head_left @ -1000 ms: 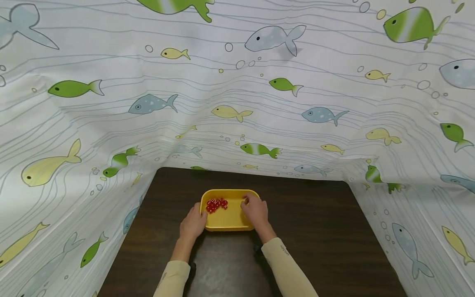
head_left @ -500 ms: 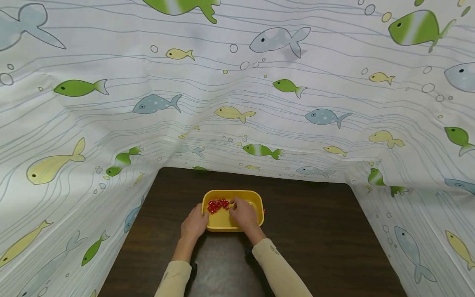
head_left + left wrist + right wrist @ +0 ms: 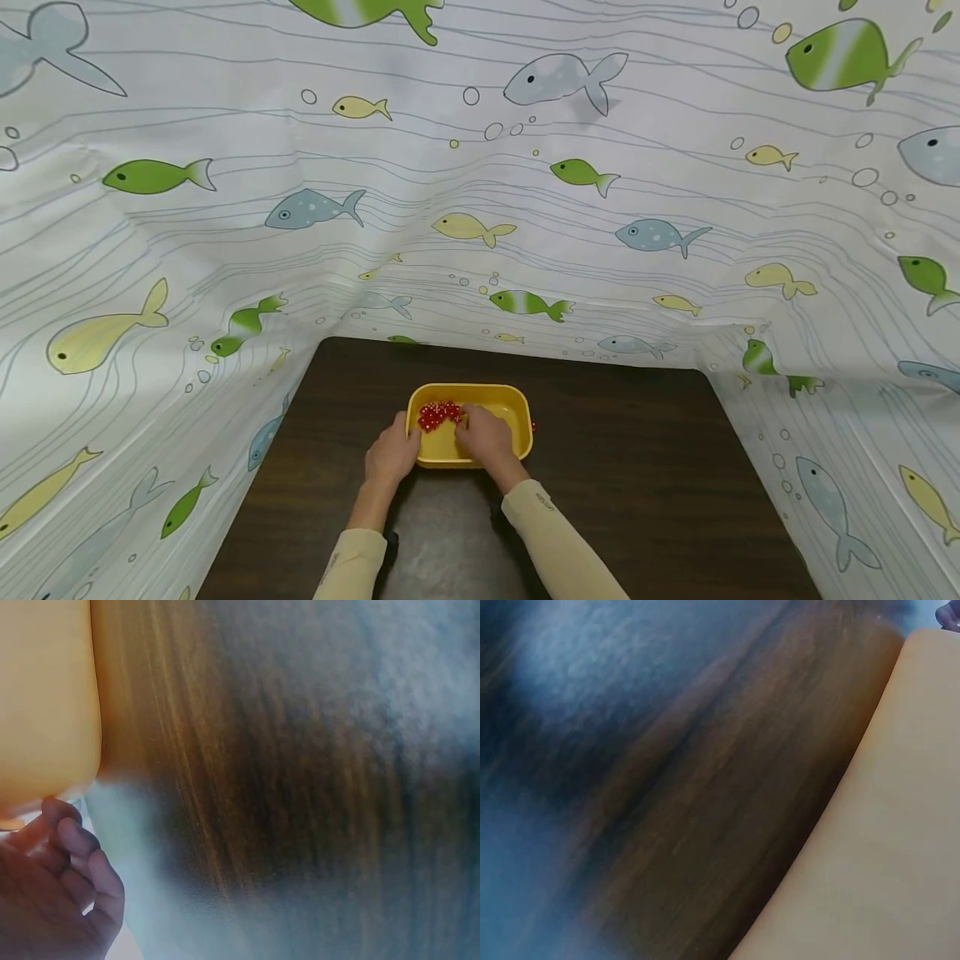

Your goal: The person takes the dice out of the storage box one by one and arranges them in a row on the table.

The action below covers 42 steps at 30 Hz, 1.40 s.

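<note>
A yellow tray [image 3: 517, 408] lies on the dark wooden table, with a cluster of small red dice [image 3: 435, 415] at its left end. My left hand [image 3: 392, 454] holds the tray's left edge, its thumb over the rim. In the left wrist view, the curled fingers of the left hand [image 3: 64, 881] meet the tray wall [image 3: 49, 697]. Inside the tray, my right hand [image 3: 489, 439] has its bent fingers at the right side of the dice. Whether it pinches one is too small to tell. One red die [image 3: 534, 427] sits just outside the tray's right wall.
The dark table [image 3: 637, 483] stretches away on both sides of the tray. A white fish-print sheet [image 3: 465, 275] rises behind the table and along its left and right edges.
My right hand has moved left from the tray's right edge to the dice. The red die outside the right wall has come into sight. My left hand keeps its hold on the tray.
</note>
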{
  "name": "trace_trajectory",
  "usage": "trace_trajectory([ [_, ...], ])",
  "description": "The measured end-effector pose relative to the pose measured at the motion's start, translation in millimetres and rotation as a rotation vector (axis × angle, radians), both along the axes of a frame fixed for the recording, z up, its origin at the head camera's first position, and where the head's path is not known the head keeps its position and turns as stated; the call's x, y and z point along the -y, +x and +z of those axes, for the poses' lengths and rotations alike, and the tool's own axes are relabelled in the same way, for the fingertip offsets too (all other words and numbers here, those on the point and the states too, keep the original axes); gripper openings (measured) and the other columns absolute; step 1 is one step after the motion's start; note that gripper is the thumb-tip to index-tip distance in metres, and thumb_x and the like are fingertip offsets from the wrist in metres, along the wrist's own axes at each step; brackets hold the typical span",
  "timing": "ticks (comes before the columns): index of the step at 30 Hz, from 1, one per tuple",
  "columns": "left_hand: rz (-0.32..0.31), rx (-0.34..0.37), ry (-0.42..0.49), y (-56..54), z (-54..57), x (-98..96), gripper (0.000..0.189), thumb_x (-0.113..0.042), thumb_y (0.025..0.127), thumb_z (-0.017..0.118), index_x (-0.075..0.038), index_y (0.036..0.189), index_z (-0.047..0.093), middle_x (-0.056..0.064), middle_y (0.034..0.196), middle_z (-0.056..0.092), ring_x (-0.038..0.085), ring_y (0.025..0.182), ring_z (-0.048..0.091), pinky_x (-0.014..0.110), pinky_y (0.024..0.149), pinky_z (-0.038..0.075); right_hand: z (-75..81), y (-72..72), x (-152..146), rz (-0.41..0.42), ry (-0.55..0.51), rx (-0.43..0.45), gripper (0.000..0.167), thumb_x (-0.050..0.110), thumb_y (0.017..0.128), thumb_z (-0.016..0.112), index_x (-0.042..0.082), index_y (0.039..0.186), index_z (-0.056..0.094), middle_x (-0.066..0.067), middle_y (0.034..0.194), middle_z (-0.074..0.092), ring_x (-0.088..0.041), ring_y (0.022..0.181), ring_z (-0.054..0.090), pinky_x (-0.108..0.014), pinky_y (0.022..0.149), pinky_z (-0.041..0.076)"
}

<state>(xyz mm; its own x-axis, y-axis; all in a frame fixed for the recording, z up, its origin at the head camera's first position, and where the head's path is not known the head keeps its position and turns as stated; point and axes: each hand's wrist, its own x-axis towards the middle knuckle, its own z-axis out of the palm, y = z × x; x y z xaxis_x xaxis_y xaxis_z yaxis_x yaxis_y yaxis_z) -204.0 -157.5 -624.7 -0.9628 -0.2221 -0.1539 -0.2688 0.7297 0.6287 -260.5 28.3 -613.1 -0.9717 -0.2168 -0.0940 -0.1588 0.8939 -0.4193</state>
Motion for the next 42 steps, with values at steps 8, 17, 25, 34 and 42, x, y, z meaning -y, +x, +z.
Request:
trace_trajectory([
  [8,0.006,-0.003,-0.004,0.3,2.5,-0.7,0.051,-0.035,0.109,0.047,-0.003,0.148,0.052,0.015,0.110,0.073,0.025,0.077,0.059,0.045,0.072,0.049,-0.8,-1.5,1.3,-0.004,0.026,0.003,0.036,0.032,0.097,0.075,0.019,0.131,0.075,-0.001,0.116,0.079,-0.016,0.075,0.058,-0.038,0.076,0.055],
  [17,0.005,0.013,-0.004,1.4,1.0,-0.5,0.048,-0.034,0.109,0.046,-0.004,0.147,0.052,0.013,0.101,0.071,0.024,0.073,0.058,0.040,0.066,0.044,-3.0,-2.3,1.0,0.001,0.025,0.009,0.021,0.032,0.095,0.078,0.020,0.112,0.078,0.004,0.095,0.074,-0.016,0.071,0.056,-0.036,0.073,0.051],
  [25,0.004,0.016,-0.019,0.9,1.0,-0.9,0.048,-0.034,0.110,0.047,-0.004,0.147,0.052,0.012,0.095,0.068,0.025,0.071,0.056,0.040,0.064,0.041,-2.9,-3.3,-0.5,0.014,0.009,0.032,0.019,0.031,0.093,0.081,0.018,0.106,0.077,0.005,0.087,0.070,-0.017,0.072,0.057,-0.038,0.074,0.050],
  [34,0.020,0.047,-0.008,3.0,3.5,1.8,0.050,-0.034,0.110,0.044,-0.004,0.149,0.050,0.010,0.087,0.062,0.025,0.069,0.055,0.039,0.062,0.038,-0.8,0.5,1.1,0.039,0.005,-0.019,0.011,0.026,0.095,0.078,0.019,0.103,0.078,0.007,0.090,0.073,-0.013,0.071,0.056,-0.034,0.073,0.050],
  [42,0.004,0.048,0.004,0.1,4.0,-1.9,0.050,-0.034,0.110,0.043,-0.002,0.147,0.051,0.011,0.090,0.064,0.025,0.071,0.056,0.039,0.064,0.039,4.4,3.1,-3.3,-0.005,-0.034,-0.044,0.009,0.025,0.096,0.077,0.021,0.104,0.077,0.008,0.093,0.074,-0.012,0.071,0.056,-0.034,0.073,0.050],
])
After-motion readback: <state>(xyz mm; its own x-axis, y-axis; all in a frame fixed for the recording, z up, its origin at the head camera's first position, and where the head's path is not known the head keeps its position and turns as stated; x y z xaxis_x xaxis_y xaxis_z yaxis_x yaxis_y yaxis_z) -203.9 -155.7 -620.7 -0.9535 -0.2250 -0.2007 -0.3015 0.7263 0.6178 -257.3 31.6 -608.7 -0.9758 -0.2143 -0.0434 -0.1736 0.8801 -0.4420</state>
